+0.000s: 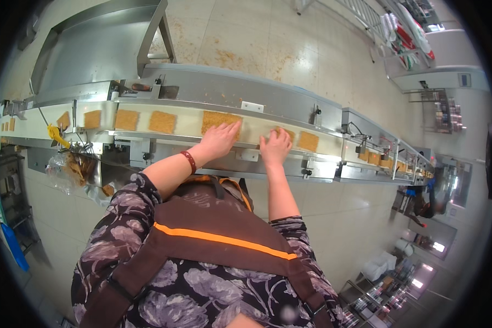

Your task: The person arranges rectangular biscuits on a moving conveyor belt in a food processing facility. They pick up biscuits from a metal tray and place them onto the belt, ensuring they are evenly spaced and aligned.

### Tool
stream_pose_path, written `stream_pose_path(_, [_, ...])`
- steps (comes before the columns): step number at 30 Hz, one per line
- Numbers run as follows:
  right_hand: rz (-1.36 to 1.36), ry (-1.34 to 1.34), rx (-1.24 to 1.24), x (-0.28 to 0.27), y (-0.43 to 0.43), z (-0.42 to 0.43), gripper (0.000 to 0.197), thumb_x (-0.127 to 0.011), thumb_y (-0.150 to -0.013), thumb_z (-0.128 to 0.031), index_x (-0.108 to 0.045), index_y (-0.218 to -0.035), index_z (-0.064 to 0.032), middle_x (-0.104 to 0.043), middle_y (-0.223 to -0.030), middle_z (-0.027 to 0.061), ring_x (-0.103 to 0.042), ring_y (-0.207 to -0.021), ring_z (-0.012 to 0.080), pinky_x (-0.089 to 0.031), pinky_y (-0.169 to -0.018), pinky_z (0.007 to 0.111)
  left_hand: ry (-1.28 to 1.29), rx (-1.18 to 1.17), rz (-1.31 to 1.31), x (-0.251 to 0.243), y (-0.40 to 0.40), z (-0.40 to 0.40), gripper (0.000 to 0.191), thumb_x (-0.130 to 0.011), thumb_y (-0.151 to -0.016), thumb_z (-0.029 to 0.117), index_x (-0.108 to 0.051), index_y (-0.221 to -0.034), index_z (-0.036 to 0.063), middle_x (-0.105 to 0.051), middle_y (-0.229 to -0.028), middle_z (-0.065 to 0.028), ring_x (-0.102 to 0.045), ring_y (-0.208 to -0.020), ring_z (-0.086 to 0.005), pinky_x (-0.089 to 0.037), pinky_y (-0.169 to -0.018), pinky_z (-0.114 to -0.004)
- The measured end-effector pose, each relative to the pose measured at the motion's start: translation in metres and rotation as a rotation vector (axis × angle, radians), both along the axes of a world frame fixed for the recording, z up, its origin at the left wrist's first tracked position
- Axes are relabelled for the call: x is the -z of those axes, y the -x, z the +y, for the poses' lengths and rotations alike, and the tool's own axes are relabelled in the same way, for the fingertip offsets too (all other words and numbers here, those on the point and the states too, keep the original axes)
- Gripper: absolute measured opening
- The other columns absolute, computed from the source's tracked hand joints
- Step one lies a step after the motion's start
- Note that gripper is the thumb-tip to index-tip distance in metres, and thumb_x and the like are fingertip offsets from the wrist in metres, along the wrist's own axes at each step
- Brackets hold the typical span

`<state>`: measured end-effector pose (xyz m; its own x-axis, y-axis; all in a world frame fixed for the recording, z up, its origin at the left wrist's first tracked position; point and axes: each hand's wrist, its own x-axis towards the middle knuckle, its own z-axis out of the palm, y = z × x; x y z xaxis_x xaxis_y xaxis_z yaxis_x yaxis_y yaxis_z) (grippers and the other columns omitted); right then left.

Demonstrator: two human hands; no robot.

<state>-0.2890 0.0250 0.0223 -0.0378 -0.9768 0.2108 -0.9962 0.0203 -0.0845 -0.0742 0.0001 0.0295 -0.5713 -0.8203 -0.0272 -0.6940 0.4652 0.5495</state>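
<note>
A pale conveyor belt point(188, 123) runs across in front of me, bearing several flat golden-brown food squares. My left hand point(221, 139), with a red bracelet at the wrist, lies palm down on the right part of a wider golden piece point(215, 119); its fingers are close together and do not wrap around it. My right hand point(276, 144) has its fingers bent over a square piece point(287, 133), partly hidden under the fingertips; whether it grips the piece I cannot tell. Just right of that hand is another square point(308, 141), and to the left lie further squares point(162, 122).
Metal rails point(160, 136) border the belt. At left are a yellow-wrapped part point(57, 134) and a clear plastic bag point(63, 172). A steel tray point(98, 45) stands beyond the belt. Sensors point(363, 148) sit over the line at right, where a person point(424, 205) is near its far end.
</note>
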Motion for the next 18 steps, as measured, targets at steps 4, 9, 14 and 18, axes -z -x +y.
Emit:
stream_pose_path(4, [-0.364,-0.109,0.078,0.025,-0.003,-0.016,0.052,-0.074,-0.074,-0.037,-0.057,-0.112,-0.0044,-0.053,-0.116,0.0147,-0.048,-0.11,0.0326,-0.04,-0.094,0.043,-0.033,-0.267,0.039,-0.004,0.001,0.0,0.056,-0.059,-0.085,0.015,-0.038,-0.135,0.0006,-0.056,-0.122,-0.0181,-0.054,-0.112,-0.0331,-0.045,-0.093,-0.043])
stream_pose_path(9, [-0.866,-0.197,0.324,0.061,0.008,-0.039,0.057,-0.077,-0.073,-0.024,-0.05,-0.116,0.0015,-0.062,-0.103,0.0185,-0.061,-0.094,0.0288,-0.049,-0.083,0.043,-0.585,-0.593,0.477,0.018,0.035,-0.016,0.062,-0.065,-0.08,0.015,-0.038,-0.134,-0.002,-0.06,-0.108,-0.0182,-0.061,-0.097,-0.0285,-0.05,-0.081,-0.037])
stream_pose_path(14, [-1.711,-0.499,0.272,-0.035,0.047,-0.031,0.034,-0.063,-0.09,-0.02,-0.056,-0.117,0.0005,-0.066,-0.102,0.0087,-0.065,-0.085,0.0157,-0.054,-0.074,0.033,-0.928,-0.371,0.878,0.0,0.057,-0.023,0.062,-0.068,-0.081,0.014,-0.041,-0.135,-0.0018,-0.059,-0.112,-0.0106,-0.058,-0.097,-0.0182,-0.05,-0.08,-0.031])
stream_pose_path(18, [-1.324,-0.33,0.4,0.023,0.076,-0.022,0.037,-0.062,-0.09,-0.032,-0.06,-0.111,-0.0009,-0.064,-0.1,0.0123,-0.063,-0.087,0.0206,-0.05,-0.075,0.033,-1.295,-0.45,0.872,0.0,0.069,-0.014,0.048,-0.057,-0.09,0.015,-0.045,-0.134,0.0018,-0.053,-0.126,-0.0088,-0.051,-0.111,-0.0175,-0.048,-0.079,-0.029])
